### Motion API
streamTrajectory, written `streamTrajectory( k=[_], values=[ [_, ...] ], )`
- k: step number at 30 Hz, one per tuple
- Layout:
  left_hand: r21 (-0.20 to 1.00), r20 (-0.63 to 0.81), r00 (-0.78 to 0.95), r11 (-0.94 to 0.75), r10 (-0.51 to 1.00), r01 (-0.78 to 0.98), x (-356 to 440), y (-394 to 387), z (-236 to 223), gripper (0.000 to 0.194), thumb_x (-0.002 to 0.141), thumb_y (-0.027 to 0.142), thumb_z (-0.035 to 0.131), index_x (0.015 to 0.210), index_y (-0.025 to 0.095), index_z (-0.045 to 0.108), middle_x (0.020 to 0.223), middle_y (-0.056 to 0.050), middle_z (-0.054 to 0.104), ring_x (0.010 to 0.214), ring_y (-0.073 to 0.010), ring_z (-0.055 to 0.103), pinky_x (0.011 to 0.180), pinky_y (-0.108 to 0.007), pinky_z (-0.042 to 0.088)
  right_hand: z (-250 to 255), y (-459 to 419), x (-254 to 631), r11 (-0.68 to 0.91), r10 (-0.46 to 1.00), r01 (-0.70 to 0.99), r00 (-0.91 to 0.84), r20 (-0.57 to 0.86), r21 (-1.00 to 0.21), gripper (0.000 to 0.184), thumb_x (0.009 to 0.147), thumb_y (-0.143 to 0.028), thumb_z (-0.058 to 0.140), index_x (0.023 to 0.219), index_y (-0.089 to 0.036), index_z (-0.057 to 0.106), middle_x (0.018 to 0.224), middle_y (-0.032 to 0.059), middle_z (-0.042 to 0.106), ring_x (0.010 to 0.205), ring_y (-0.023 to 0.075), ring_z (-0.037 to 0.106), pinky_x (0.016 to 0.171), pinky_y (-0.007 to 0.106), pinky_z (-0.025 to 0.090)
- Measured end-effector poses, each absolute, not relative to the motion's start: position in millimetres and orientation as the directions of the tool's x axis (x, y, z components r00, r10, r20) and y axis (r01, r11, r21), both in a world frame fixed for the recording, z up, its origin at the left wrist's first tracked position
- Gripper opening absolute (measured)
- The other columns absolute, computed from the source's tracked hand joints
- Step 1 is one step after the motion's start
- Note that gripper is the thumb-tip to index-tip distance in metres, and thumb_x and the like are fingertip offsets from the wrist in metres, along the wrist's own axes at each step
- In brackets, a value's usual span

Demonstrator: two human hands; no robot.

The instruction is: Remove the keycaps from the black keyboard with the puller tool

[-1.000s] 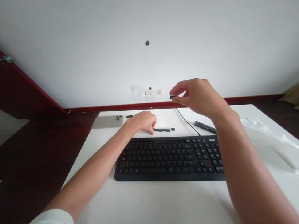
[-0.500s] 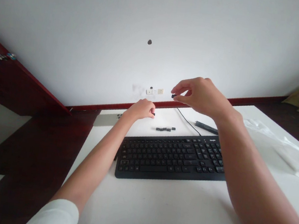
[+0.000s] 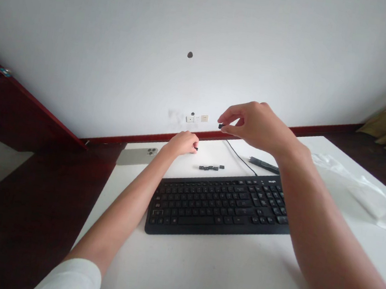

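My left hand is closed in a pinch near the table's far edge, with a small black keycap at its fingertips. Higher and to the right, my right hand pinches another black keycap between thumb and fingers, raised above the table. Several loose keycaps lie in a short row just below my hands, one slightly apart on the right. The black keyboard lies closer to me on the white table; my right forearm covers its right end.
A phone with a camera cluster lies at the table's left edge. A black pen-like tool sits behind the keyboard, beside the cable. On the right is a crumpled clear plastic bag. A wall with sockets stands behind.
The whole view has shifted slightly, so the scene sits a little further left. Both hands keep their pinches on the keycaps, and the loose keycaps lie as before.
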State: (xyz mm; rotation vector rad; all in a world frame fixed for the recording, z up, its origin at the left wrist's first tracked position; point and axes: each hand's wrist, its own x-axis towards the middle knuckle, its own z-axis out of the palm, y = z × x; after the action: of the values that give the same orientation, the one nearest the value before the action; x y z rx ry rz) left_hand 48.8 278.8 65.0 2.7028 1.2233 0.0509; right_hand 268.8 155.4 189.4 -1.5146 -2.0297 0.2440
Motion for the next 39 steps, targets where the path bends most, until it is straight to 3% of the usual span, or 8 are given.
streamTrajectory(
  k=[10, 25, 30, 33, 39],
  values=[
    [0.235, -0.085, 0.653, -0.622, 0.752, 0.747, 44, 279, 66, 0.011, 0.078, 0.024, 0.076, 0.088, 0.019, 0.078, 0.090, -0.005, 0.078, 0.076, -0.0193, 0.068, 0.070, -0.031, 0.046, 188, 156, 270, 0.330, 0.926, 0.815, -0.180, 0.332, -0.477, 0.018, 0.083, -0.033, 0.073, 0.096, -0.024, 0.081, 0.089, 0.0043, 0.076, 0.081, 0.0214, 0.068, 0.085, 0.040, 0.049],
    [0.169, -0.083, 0.627, -0.609, 0.774, 0.775, 40, 281, 66, 0.016, 0.076, 0.031, 0.077, 0.089, 0.023, 0.078, 0.092, -0.003, 0.078, 0.078, -0.0199, 0.067, 0.068, -0.030, 0.043, 189, 157, 271, 0.346, 0.919, 0.807, -0.188, 0.348, -0.478, 0.016, 0.081, -0.032, 0.075, 0.094, -0.023, 0.082, 0.092, 0.0044, 0.077, 0.081, 0.0216, 0.069, 0.084, 0.039, 0.049],
    [0.261, -0.039, 0.685, -0.654, 0.728, 0.710, 48, 266, 79, 0.017, 0.078, 0.037, 0.078, 0.086, 0.023, 0.078, 0.089, -0.002, 0.078, 0.076, -0.0182, 0.066, 0.067, -0.030, 0.042, 188, 157, 272, 0.346, 0.918, 0.808, -0.187, 0.349, -0.477, 0.016, 0.082, -0.031, 0.074, 0.094, -0.023, 0.082, 0.092, 0.0042, 0.077, 0.081, 0.0210, 0.069, 0.082, 0.037, 0.050],
    [0.305, -0.090, 0.751, -0.700, 0.654, 0.646, 59, 251, 87, 0.019, 0.076, 0.042, 0.079, 0.083, 0.023, 0.079, 0.084, -0.002, 0.077, 0.075, -0.0181, 0.066, 0.066, -0.030, 0.041, 188, 158, 272, 0.355, 0.915, 0.806, -0.197, 0.351, -0.474, 0.017, 0.082, -0.031, 0.073, 0.095, -0.023, 0.082, 0.093, 0.0041, 0.078, 0.082, 0.0214, 0.069, 0.084, 0.038, 0.050],
    [0.206, -0.162, 0.778, -0.751, 0.606, 0.628, 76, 228, 94, 0.024, 0.070, 0.045, 0.085, 0.078, 0.023, 0.077, 0.086, -0.001, 0.078, 0.079, -0.0202, 0.066, 0.064, -0.031, 0.039, 189, 158, 272, 0.353, 0.916, 0.809, -0.196, 0.350, -0.470, 0.019, 0.082, -0.029, 0.072, 0.098, -0.024, 0.082, 0.094, 0.0031, 0.078, 0.083, 0.0213, 0.070, 0.089, 0.040, 0.048]
  ],
)
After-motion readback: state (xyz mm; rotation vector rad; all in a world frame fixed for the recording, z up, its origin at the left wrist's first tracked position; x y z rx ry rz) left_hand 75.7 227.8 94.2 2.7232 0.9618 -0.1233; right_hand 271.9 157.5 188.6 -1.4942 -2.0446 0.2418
